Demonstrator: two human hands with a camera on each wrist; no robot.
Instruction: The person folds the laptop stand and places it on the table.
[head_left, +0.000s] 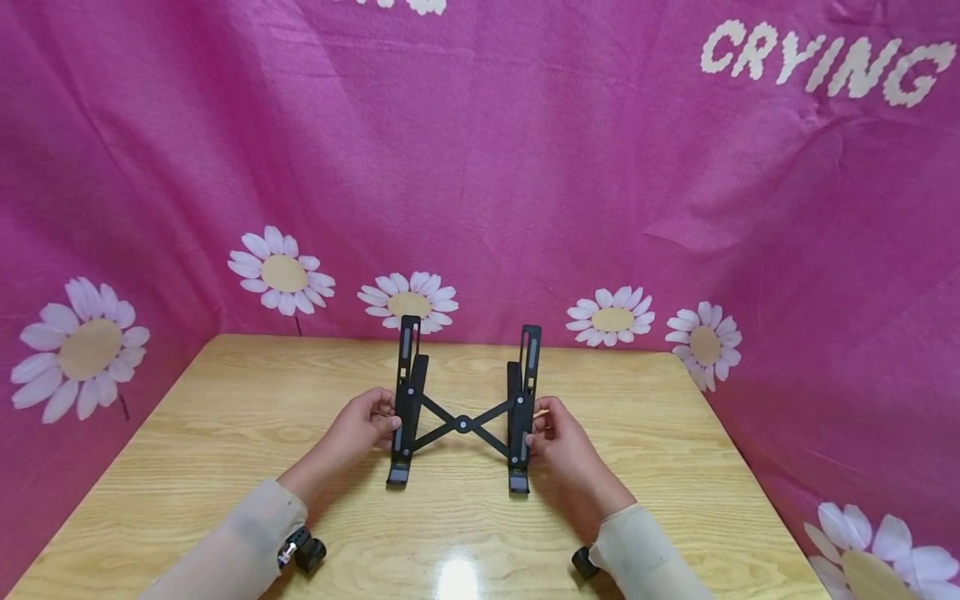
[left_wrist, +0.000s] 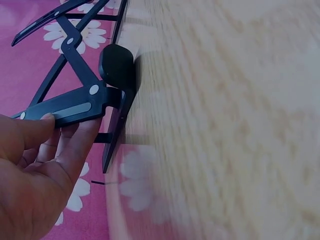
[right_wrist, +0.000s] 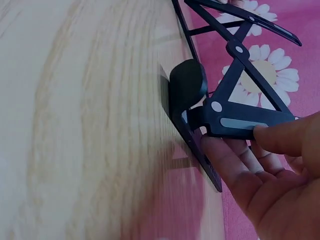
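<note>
The left hand (head_left: 365, 427) is pinching the left side rail of a black folding stand (head_left: 462, 407), thumb on the rail's flat upper face and fingers curled beneath, while the right hand (head_left: 561, 440) is pinching the right rail in the same grip. The stand, built of slim matte bars joined by a crossed X-brace with pale rivets and ending in rounded front lips, is sitting mid-counter toward the far edge. The counter (head_left: 660, 467) is showing glossy light wood grain, with pink daisy-printed cloth (head_left: 525, 167) hanging behind.
</note>
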